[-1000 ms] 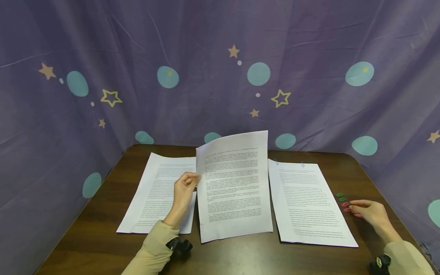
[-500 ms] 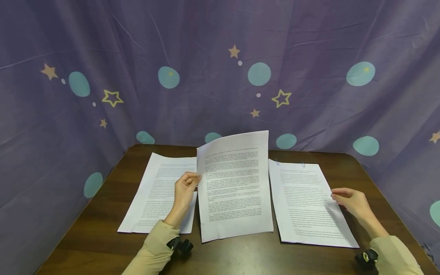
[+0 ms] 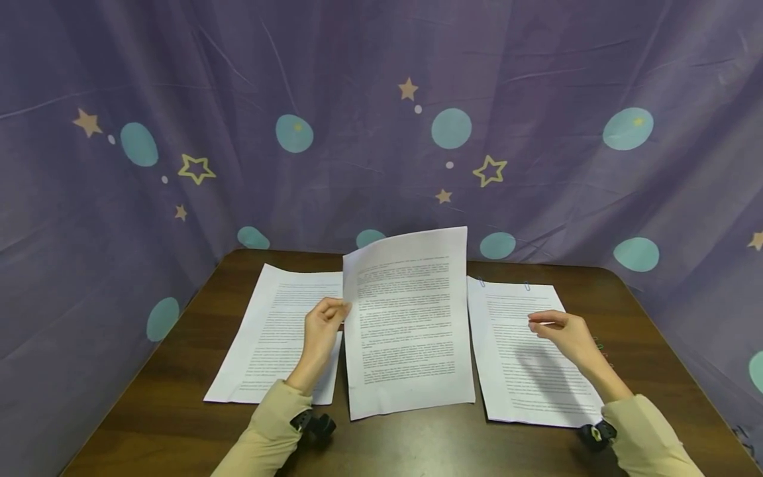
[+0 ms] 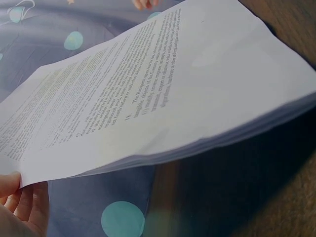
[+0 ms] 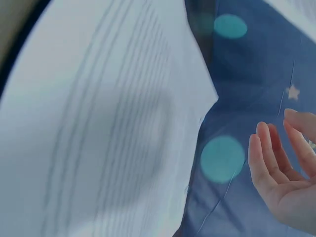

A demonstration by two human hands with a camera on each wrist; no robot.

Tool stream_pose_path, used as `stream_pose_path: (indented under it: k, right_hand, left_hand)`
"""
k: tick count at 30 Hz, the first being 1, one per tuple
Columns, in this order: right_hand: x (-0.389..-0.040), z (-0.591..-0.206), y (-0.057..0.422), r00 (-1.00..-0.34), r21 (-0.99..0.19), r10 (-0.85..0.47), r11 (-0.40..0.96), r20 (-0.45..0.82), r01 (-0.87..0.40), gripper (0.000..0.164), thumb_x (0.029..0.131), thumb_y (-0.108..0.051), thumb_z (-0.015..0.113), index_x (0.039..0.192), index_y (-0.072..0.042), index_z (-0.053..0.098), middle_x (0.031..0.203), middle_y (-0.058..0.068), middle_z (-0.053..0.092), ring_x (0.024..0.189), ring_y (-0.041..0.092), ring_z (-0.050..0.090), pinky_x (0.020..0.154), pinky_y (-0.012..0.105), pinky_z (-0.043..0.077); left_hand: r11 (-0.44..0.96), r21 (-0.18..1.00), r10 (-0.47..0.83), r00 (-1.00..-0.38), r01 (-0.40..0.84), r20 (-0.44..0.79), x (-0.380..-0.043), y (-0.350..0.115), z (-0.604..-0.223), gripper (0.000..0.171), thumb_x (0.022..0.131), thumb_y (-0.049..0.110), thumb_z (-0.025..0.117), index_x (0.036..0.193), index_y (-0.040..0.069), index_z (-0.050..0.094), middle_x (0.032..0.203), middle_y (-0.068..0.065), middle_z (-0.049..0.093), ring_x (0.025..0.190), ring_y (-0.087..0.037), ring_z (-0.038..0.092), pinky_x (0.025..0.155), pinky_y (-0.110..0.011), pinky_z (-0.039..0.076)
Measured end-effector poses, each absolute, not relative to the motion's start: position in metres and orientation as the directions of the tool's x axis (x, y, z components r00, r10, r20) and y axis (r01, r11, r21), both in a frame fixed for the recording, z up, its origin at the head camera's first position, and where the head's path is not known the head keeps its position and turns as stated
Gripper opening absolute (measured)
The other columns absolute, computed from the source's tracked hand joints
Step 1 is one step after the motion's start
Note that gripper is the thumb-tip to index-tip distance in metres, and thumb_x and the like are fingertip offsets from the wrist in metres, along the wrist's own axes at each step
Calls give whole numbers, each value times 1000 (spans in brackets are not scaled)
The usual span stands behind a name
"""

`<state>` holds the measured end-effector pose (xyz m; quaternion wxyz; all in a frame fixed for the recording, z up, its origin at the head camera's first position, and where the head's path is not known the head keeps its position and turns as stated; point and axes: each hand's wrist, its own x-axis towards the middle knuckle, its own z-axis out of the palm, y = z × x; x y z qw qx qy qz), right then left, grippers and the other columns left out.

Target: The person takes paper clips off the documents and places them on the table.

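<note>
My left hand (image 3: 322, 324) pinches the left edge of a sheaf of printed paper (image 3: 411, 331), held tilted up at the middle of the table. The left wrist view shows several sheets along the sheaf's edge (image 4: 197, 148), with thumb and fingers (image 4: 34, 207) at its corner. Over the right-hand stack of printed paper (image 3: 507, 371) hovers my right hand (image 3: 569, 336), thumb and forefinger close together with a small gap and nothing visible between them. In the right wrist view this hand (image 5: 291, 187) has loosely bent fingers, partly cut off by the frame.
Two purple paper clips (image 3: 527, 286) sit on the right stack's top edge. Green and red paper clips (image 3: 600, 346) lie right of that stack, partly behind my right wrist. Another stack of printed paper (image 3: 250, 358) lies at left on the brown table (image 3: 411, 444). A patterned curtain (image 3: 357, 185) hangs behind.
My right hand has moved left from beside the green and red paper clips to above the right-hand paper stack. The left hand still holds the sheaf in the same place.
</note>
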<state>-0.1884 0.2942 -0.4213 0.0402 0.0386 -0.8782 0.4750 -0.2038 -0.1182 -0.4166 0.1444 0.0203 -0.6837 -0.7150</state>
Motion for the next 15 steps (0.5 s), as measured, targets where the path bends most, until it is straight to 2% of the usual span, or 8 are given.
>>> stream_pose_path:
  k: [3, 7, 15]
  right_hand:
    - [-187, -412, 274, -991, -838, -57, 530, 120, -132, 33, 82, -16, 63, 105, 8, 59, 101, 21, 62, 76, 5, 61, 68, 19, 49]
    - [-190, -410, 252, -987, -866, -105, 475, 124, -159, 35, 82, -16, 63, 107, 8, 58, 103, 23, 60, 80, 8, 62, 70, 20, 49]
    - [-197, -412, 216, -972, -925, -221, 347, 81, -156, 44, 83, -14, 61, 120, 6, 49, 108, 24, 58, 89, 16, 62, 76, 25, 50]
  left_hand:
    - [-18, 984, -229, -959, 176, 167, -205, -118, -417, 14, 81, -2, 59, 89, -12, 55, 72, -7, 66, 54, -5, 56, 52, -20, 48]
    - [-18, 987, -219, -963, 163, 155, -205, -118, -418, 15, 81, -1, 60, 90, -12, 55, 74, -8, 67, 55, -5, 55, 53, -19, 47]
    - [-31, 986, -215, -964, 164, 153, -207, -120, -419, 16, 81, -1, 59, 90, -13, 54, 69, 1, 65, 52, -4, 52, 51, -18, 46]
